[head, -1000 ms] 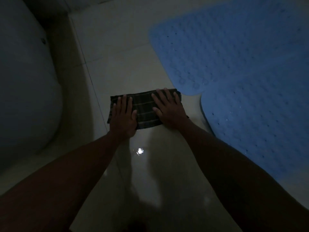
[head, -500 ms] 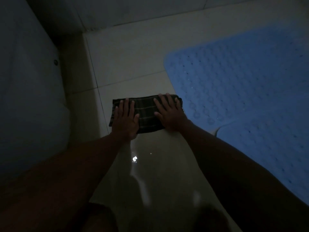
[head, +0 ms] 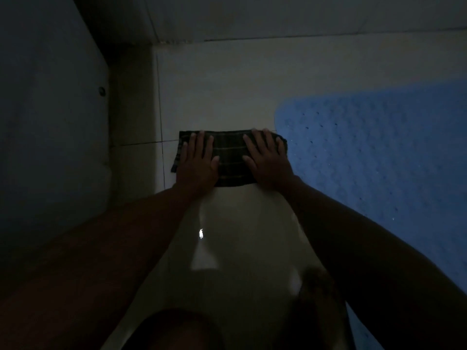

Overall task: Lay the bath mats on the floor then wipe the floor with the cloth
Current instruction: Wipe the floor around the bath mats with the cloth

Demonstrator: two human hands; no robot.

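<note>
A dark plaid cloth lies folded flat on the pale tiled floor in the middle of the dim view. My left hand presses flat on its left part, fingers spread. My right hand presses flat on its right part, fingers spread too. A blue dimpled bath mat lies on the floor to the right, its rounded corner touching the cloth's right end. Below the cloth the floor looks glossy, with a bright glint.
A large white fixture fills the left side, close to the cloth. The wall base runs across the top. My knees show dark at the bottom edge.
Both hands have pushed the cloth forward along the floor toward the far wall. The view has shifted, so the blue mat now sits further right and lower.
</note>
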